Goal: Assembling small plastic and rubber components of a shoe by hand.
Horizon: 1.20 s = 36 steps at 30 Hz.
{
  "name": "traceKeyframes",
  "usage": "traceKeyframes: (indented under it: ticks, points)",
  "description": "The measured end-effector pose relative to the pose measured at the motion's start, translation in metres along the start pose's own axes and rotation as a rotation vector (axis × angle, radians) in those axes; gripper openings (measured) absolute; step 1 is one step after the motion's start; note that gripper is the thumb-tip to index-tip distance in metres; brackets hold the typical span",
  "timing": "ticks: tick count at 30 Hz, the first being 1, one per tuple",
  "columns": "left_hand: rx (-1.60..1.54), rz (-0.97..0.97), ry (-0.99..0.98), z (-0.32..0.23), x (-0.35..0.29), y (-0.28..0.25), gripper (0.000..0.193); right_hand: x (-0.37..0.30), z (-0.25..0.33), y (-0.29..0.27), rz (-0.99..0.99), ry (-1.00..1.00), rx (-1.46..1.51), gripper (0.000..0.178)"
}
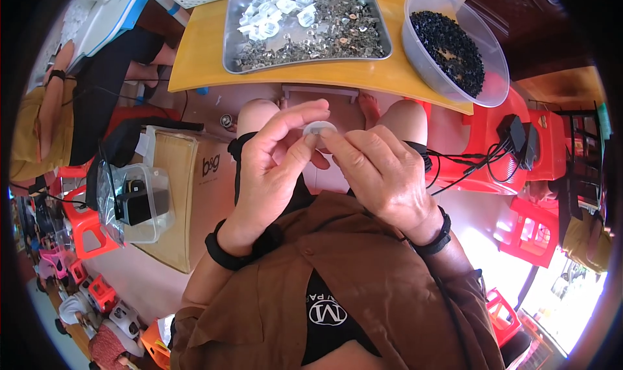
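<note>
Between both hands, above my lap, is a small round white plastic piece. My left hand pinches its left side between thumb and fingers, the index finger stretched above it. My right hand closes on its near right side with thumb and fingertips; anything smaller in that pinch is hidden. Beyond the hands, a metal tray on the yellow table holds a heap of translucent white plastic parts and many small metal pieces.
A clear plastic tub of small black parts overhangs the yellow table's right end. Red stools with black cables stand right. At left are a cardboard box, a plastic container and a seated person.
</note>
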State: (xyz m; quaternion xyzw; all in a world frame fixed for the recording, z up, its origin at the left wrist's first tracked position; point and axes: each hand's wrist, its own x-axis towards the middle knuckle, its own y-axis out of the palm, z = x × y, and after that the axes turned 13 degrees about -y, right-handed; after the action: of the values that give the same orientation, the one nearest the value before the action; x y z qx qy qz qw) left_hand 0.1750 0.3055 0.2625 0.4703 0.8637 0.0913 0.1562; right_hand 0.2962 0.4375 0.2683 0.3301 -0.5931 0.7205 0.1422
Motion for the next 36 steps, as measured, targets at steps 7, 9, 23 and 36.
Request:
traceKeyframes:
  ticks: [7,9,23,36]
  points:
    - [0.001,0.025,-0.045,-0.003,-0.001,-0.001,0.024,-0.001,0.001,0.000,-0.109,0.242,0.351,0.049]
    - [-0.028,0.024,-0.060,-0.002,-0.002,-0.002,0.024,0.002,0.000,-0.004,-0.127,0.347,0.448,0.049]
    - [-0.141,0.032,-0.132,0.001,-0.002,0.000,0.024,0.005,-0.001,0.008,-0.169,0.400,0.465,0.044]
    - [-0.210,0.057,-0.175,0.005,-0.001,-0.004,0.021,0.007,0.001,0.006,-0.201,0.453,0.550,0.040]
